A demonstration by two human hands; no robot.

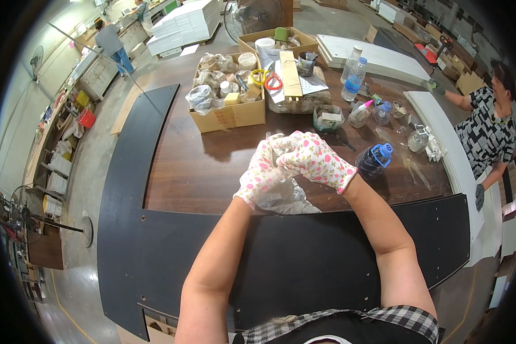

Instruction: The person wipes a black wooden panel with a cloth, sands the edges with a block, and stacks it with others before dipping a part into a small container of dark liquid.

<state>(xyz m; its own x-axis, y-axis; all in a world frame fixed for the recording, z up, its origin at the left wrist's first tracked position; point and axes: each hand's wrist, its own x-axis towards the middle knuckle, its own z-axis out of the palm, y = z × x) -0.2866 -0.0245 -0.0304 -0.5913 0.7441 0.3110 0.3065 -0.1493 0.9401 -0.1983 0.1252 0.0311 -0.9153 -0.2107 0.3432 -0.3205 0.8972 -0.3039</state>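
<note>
Both my hands wear white gloves with a pink flower print and meet above the table's near middle. The fingers of my left hand (259,172) are bent and pressed against those of my right hand (318,159). A small greyish bit shows between the fingertips, too hidden to name. Just under the hands, a crumpled whitish sheet (289,198), perhaps a plastic bag, lies on the brown tabletop (178,172) against a black panel (304,258). That panel has small holes and runs beneath my forearms. A dark bottle with a blue cap (372,160) stands right of my right hand.
Ahead is a cardboard box (229,119) of bags and jars. Clear bottles (354,80), a small tub (328,119) and a glass jar (418,139) stand to the right. At the right edge a gloved co-worker (487,126) touches white panels (436,126).
</note>
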